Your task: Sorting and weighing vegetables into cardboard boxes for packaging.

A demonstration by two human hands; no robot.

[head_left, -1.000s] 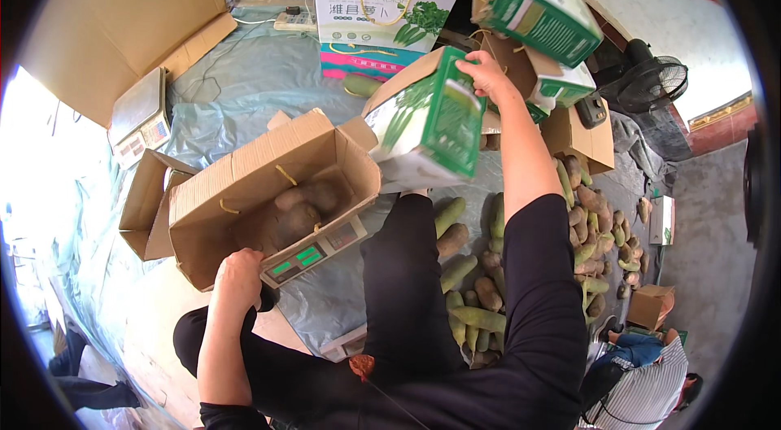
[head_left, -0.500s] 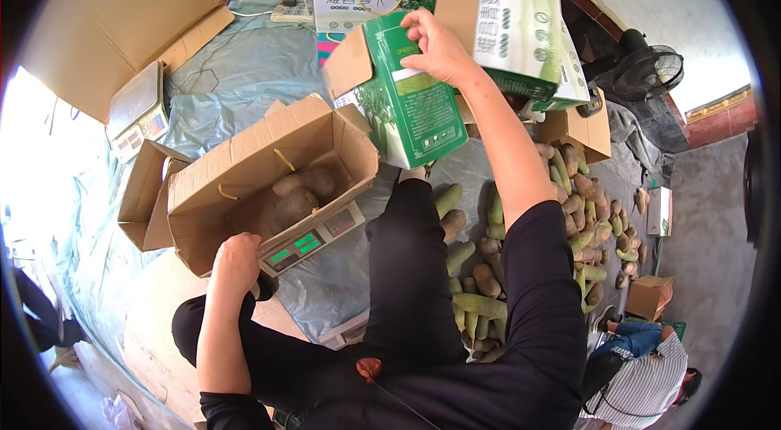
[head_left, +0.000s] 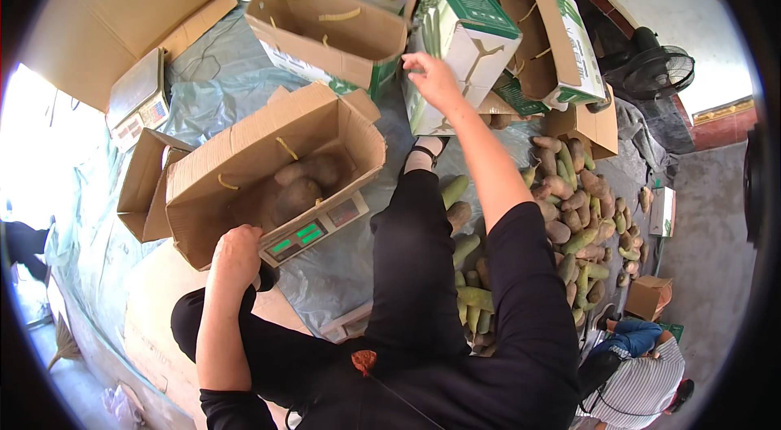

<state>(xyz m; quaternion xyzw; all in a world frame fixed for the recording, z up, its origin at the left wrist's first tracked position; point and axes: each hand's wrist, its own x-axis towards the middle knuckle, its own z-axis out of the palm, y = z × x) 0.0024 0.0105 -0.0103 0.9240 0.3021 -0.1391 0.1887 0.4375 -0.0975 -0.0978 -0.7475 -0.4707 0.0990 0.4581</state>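
Note:
My left hand (head_left: 236,253) is closed over the near edge of an open cardboard box (head_left: 220,222). The box rests on a digital scale (head_left: 313,233) with green lit displays. Inside lie a few soil-brown radishes (head_left: 299,196), partly in shadow. My right hand (head_left: 436,82) is in front of a tall green-and-white box (head_left: 476,56), with its fingers apart near that box's left edge. Beside those fingers, to the left, stands an open carton (head_left: 325,31) with yellow cord handles. Whether my fingertips touch either box is hard to tell.
Green and brown radishes (head_left: 578,218) lie heaped on the right. Another open carton (head_left: 541,39) leans at the back right near a black fan (head_left: 659,68). A second scale (head_left: 138,96) is at the far left. A person in stripes (head_left: 643,385) is at lower right.
The green box that was under my right hand is no longer held up in front. An open carton now stands at left and a tall box behind my hand. My left hand stays on the box edge.

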